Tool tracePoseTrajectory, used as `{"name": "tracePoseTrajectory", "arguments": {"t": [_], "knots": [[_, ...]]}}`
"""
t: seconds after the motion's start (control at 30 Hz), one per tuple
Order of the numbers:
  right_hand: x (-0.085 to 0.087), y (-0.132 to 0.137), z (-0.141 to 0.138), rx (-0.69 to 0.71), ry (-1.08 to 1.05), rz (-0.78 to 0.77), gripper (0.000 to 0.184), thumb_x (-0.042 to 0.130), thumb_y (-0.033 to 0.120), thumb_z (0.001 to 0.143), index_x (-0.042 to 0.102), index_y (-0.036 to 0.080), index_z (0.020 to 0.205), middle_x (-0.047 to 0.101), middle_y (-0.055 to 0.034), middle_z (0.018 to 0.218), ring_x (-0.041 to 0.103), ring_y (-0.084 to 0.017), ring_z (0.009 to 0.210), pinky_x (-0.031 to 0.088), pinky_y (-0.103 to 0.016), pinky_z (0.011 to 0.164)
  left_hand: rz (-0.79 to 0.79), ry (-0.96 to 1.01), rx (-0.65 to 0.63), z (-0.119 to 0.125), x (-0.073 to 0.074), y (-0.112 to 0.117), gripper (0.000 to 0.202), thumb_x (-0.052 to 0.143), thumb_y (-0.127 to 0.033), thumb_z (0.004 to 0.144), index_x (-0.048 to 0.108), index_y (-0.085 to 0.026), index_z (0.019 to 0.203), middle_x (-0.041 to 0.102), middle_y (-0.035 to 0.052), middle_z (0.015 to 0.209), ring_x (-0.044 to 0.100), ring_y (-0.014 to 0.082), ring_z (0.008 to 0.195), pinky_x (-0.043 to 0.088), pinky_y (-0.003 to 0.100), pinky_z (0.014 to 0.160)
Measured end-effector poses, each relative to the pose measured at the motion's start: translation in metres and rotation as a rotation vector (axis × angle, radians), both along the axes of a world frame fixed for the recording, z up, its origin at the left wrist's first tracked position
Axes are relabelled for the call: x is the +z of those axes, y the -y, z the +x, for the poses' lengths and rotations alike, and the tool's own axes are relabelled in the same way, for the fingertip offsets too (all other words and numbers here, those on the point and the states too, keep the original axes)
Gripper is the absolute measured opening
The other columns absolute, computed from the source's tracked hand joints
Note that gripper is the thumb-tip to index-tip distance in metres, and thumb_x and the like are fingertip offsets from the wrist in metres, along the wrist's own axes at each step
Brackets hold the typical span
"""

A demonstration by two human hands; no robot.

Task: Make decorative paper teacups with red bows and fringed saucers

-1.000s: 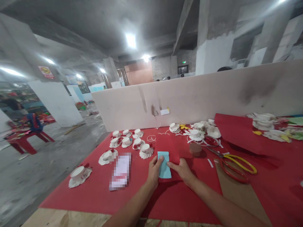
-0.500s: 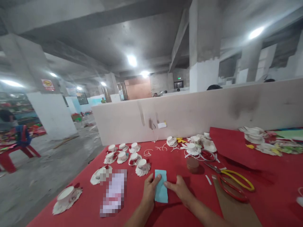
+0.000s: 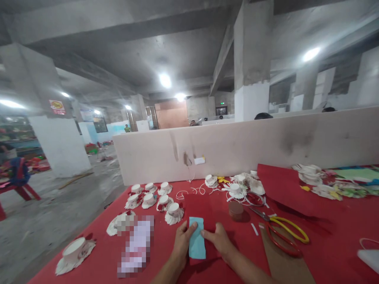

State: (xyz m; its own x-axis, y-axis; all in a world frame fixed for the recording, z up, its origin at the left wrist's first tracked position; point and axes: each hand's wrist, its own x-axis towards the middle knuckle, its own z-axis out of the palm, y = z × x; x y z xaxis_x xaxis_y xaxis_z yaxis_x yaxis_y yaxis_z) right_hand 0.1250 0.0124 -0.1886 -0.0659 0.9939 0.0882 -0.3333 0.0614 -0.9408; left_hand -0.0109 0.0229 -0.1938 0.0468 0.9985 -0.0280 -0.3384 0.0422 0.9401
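Observation:
A light blue rectangular piece (image 3: 197, 242), paper or cloth, is in front of me over the red tabletop (image 3: 233, 252). My left hand (image 3: 182, 242) grips its left side, thumb on top and fingers hidden behind. My right hand (image 3: 217, 240) pinches the right edge, the thumb reaching onto it. A darker red flat piece (image 3: 204, 203) shows behind the blue one; I cannot tell whether it is held too. Left of my hands stand several white cup-shaped pieces with ruffled rims, the nearest one (image 3: 174, 213) close to my left hand.
To the right are a brown round block (image 3: 236, 211), scissors with yellow and red handles (image 3: 286, 232) and a brown board (image 3: 286, 264). A blurred-out lilac item (image 3: 137, 246) lies left. A pale partition (image 3: 237, 146) closes the table's far side. Red sheet (image 3: 278, 187) and ruffled pieces lie behind.
The view has shifted slightly, so the tabletop items appear a little further left and lower. A darker red flat piece now shows beyond the blue one. Both hands keep their hold.

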Motion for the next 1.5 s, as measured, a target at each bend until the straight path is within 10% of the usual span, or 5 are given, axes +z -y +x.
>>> {"name": "tracePoseTrajectory", "arguments": {"t": [0.4,0.73,1.5], "knots": [[-0.001,-0.004,0.006,0.06,-0.008,0.048,0.04,0.076,0.04,0.062,0.066,0.014,0.091,0.072,-0.0069,0.084,0.066,-0.024,0.071,0.052,-0.038,0.07,-0.044,-0.044,0.014,0.001,0.001,0.0,0.038,0.076,-0.039,0.062,0.066,-0.01,0.085,0.068,0.0073,0.072,0.058,0.0132,0.055,0.047,0.025,0.056],[-0.014,-0.013,0.009,-0.214,0.088,0.028,0.039,0.072,0.042,0.065,0.068,0.011,0.088,0.072,-0.011,0.084,0.065,-0.026,0.073,0.051,-0.038,0.07,0.001,0.016,0.029,0.004,0.0,0.0,0.03,0.077,-0.037,0.061,0.061,-0.013,0.07,0.058,-0.0017,0.058,0.049,0.0071,0.048,0.04,0.018,0.048],[-0.007,-0.003,0.009,0.04,0.131,0.096,0.049,0.078,0.043,0.057,0.068,0.013,0.095,0.072,-0.0095,0.088,0.066,-0.026,0.077,0.052,-0.041,0.073,0.022,-0.021,-0.022,-0.001,0.003,0.004,0.039,0.077,-0.04,0.06,0.064,-0.013,0.085,0.068,0.0041,0.074,0.059,0.0129,0.058,0.047,0.025,0.059]]}}
